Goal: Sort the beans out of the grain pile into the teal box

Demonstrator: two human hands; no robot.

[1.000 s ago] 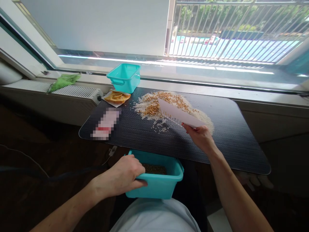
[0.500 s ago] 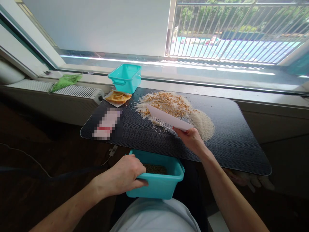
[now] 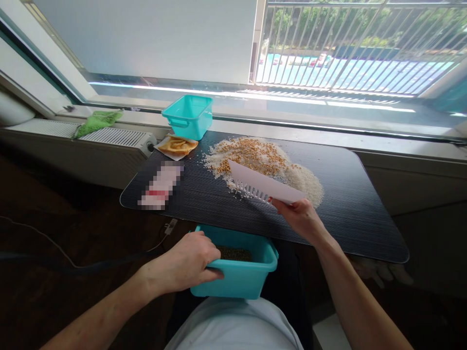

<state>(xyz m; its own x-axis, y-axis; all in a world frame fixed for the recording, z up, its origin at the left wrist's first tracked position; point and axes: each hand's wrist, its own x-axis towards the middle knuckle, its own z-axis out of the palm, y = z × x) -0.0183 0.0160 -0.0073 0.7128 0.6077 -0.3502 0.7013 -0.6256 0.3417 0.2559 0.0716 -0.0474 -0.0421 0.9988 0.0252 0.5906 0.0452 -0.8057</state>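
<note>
My left hand (image 3: pixel 197 257) is closed over the near left rim of a turquoise plastic bin (image 3: pixel 233 282), held below the table's front edge. Small dark grains (image 3: pixel 235 253) lie in the bottom of that bin. My right hand (image 3: pixel 301 216) grips one end of a thin pale sheet (image 3: pixel 262 181) with a row of slots along its lower edge; the sheet's exact kind I cannot make out. The sheet is tilted over the near side of a spread heap of white rice-like grains (image 3: pixel 308 184) mixed with yellow-orange kernels (image 3: pixel 260 153).
The grains lie on a black table (image 3: pixel 350 209). A second turquoise bin (image 3: pixel 189 119) stands at its back left, beside yellow-brown food on a paper (image 3: pixel 177 146). A blurred-out flat item (image 3: pixel 160 187) lies at left. A green cloth (image 3: pixel 98 124) rests on the radiator (image 3: pixel 120 137).
My right hand and the slotted sheet have shifted slightly to the right and toward me. My left hand keeps its hold on the bin's rim.
</note>
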